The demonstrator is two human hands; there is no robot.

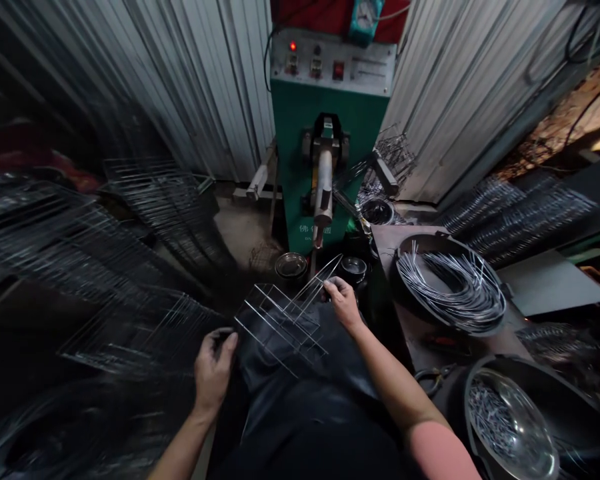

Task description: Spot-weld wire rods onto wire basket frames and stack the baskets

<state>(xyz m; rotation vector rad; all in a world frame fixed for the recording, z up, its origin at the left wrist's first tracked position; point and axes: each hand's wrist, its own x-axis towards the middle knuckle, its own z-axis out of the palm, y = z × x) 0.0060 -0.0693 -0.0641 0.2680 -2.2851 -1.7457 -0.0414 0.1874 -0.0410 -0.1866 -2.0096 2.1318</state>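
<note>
A welded wire rack [280, 327] is held up over my lap, above a dark apron [300, 393]. My right hand [343, 303] grips the rack's far wires near their ends. My left hand [214, 370] is curled around the rack's left corner. The rack's long wires point toward the green welding machine [325, 147], whose electrode arm [323, 193] stands just beyond the rack, apart from it. Part of the rack's lower edge blends into the dark apron.
Stacks of finished wire racks [80, 267] lie on my left, with more [520, 213] on the right. A black tub of bent wires [450, 287] and a steel bowl of short wires [510, 427] stand to my right. Small metal bowls [290, 265] sit by the machine's base.
</note>
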